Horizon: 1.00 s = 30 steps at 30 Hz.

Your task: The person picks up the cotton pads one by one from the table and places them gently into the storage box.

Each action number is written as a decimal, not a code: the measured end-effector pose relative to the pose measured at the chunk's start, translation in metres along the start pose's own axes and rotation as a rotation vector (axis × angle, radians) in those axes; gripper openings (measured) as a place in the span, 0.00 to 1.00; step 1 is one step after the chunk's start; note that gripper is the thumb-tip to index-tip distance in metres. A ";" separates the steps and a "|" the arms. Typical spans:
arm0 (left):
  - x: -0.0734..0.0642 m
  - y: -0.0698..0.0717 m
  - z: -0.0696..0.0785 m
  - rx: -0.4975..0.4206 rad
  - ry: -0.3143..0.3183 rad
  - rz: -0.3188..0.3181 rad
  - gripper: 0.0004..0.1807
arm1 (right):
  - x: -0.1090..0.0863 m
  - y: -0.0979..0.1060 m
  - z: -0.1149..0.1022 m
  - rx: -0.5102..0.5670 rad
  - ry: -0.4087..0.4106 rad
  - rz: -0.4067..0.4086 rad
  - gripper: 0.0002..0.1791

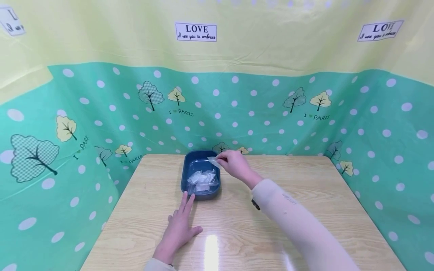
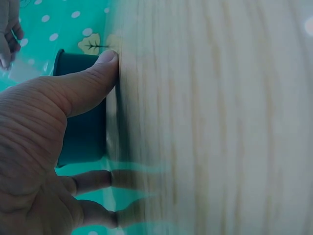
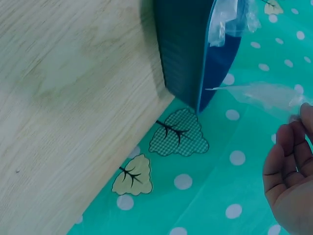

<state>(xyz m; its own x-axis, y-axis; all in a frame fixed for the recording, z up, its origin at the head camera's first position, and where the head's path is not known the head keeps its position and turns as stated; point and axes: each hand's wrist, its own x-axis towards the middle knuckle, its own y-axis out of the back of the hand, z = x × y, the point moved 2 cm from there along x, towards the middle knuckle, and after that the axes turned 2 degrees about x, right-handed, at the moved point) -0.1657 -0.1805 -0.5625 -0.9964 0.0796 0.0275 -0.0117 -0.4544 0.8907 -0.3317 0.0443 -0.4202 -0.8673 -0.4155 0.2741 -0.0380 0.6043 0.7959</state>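
A dark blue rectangular bin (image 1: pixel 207 197) stands at the table's back edge, with several crumpled clear plastic bags (image 1: pixel 203 177) inside. Over the bin's far right corner, my right hand (image 1: pixel 236 164) pinches a small clear plastic bag (image 1: pixel 214 162) between thumb and fingers. That bag (image 3: pixel 266 95) trails from the fingertips toward the bin's opening in the right wrist view. My left hand (image 1: pixel 177 230) is spread near the bin's front left corner, fingers extended and fingertips at the wall. The left wrist view has its thumb (image 2: pixel 90 81) stretched out before the bin (image 2: pixel 84 139).
The wooden table (image 1: pixel 271 226) extends to both sides of the bin and toward me. A green and yellow printed curtain (image 1: pixel 257 113) encloses the table at the back and sides. Light glares off the tabletop near the front.
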 end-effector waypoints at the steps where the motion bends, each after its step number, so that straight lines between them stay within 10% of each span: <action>1: 0.000 0.000 0.000 -0.001 -0.002 0.002 0.69 | 0.000 -0.002 -0.001 -0.008 0.014 0.005 0.09; 15: 0.000 -0.001 0.001 0.003 -0.013 0.003 0.69 | -0.017 -0.023 0.014 -0.041 -0.067 -0.092 0.13; 30: -0.002 0.005 0.000 -0.006 0.003 -0.016 0.70 | -0.085 0.012 0.115 -0.060 -0.265 -0.074 0.17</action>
